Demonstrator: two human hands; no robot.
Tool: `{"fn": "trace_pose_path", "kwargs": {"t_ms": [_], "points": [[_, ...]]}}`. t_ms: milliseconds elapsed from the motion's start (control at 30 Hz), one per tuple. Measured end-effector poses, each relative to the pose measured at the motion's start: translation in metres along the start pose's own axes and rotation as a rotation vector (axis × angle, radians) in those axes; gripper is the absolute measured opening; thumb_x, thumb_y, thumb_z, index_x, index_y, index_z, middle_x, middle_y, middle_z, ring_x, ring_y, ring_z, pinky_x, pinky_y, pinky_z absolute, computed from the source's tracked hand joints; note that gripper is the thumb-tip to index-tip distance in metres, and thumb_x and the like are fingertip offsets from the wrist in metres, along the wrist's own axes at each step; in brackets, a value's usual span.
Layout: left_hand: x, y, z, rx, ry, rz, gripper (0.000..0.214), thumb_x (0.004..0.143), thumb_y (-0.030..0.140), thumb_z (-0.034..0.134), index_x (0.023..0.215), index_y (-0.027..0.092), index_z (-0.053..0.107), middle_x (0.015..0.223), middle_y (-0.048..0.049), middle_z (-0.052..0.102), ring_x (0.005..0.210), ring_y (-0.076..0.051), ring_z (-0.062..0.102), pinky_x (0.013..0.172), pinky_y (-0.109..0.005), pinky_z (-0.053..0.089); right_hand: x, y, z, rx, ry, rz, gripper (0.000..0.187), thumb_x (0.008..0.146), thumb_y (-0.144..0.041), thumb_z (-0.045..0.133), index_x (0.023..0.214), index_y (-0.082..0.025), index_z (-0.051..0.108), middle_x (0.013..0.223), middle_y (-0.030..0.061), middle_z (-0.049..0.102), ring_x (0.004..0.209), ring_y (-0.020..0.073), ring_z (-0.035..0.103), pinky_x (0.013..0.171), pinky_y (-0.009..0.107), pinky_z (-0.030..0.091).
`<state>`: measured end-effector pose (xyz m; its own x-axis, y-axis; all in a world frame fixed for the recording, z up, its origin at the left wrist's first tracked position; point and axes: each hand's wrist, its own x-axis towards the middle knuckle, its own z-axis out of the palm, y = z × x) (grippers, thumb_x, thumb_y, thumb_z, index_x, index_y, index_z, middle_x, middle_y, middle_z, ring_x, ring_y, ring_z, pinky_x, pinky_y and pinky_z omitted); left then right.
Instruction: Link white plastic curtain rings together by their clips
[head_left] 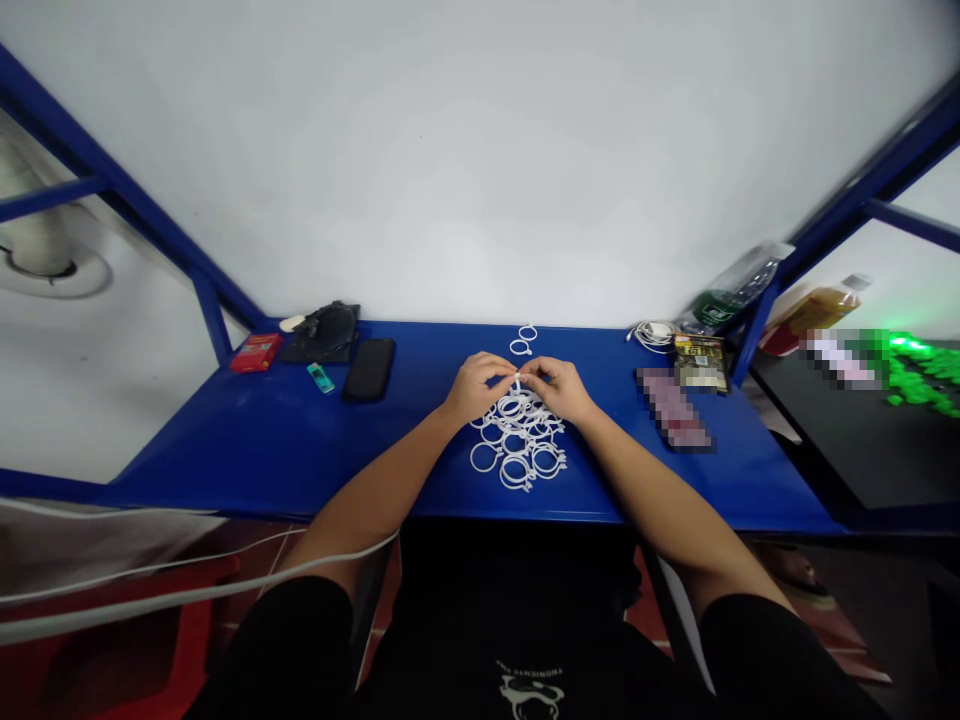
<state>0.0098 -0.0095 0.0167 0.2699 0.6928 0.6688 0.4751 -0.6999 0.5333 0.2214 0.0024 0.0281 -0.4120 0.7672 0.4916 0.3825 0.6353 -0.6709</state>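
My left hand [478, 386] and my right hand [559, 388] meet above the table, fingertips pinched together. Between them is a white plastic ring [517, 379], gripped at its small tab; the fingers hide part of it. Just below, towards my body, a loose pile of white plastic rings [516, 437] with small tabs lies on the blue table [300, 450]. Beyond my fingertips, near the wall, rest two more white rings [529, 351] close to each other.
To the left lie a black phone [368, 370], a teal packet [320, 377], a red box [256, 352] and a dark pouch [327, 330]. On the right are a white cable [654, 335], a gold-black packet [700, 362], a blurred pink item [673, 408] and a plastic bottle [739, 288].
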Motion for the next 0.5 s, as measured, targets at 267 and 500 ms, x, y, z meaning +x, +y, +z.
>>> {"fn": "trace_pose_path", "kwargs": {"t_ms": [267,500], "points": [[-0.002,-0.01,-0.003,0.096,-0.116,-0.043,0.024,0.099,0.032,0.067,0.119,0.02,0.075,0.115,-0.0088,0.076,0.11,-0.023,0.068,0.104,-0.044,0.052,0.005,0.014,-0.029,-0.518,0.06,-0.002,0.024,0.105,-0.032,0.054,0.106,-0.022,0.075,0.101,0.0109,0.076,0.095,0.0262,0.068,0.086,0.037,0.051],[-0.006,-0.02,-0.001,0.137,-0.421,-0.051,0.026,0.097,0.04,0.071,0.114,0.02,0.077,0.11,-0.0077,0.077,0.102,-0.024,0.069,0.098,-0.042,0.053,0.007,0.034,-0.034,-0.688,-0.058,0.164,0.021,0.1,-0.026,0.061,0.113,-0.02,0.077,0.106,0.0124,0.077,0.097,0.0279,0.068,0.083,0.036,0.049]]}}
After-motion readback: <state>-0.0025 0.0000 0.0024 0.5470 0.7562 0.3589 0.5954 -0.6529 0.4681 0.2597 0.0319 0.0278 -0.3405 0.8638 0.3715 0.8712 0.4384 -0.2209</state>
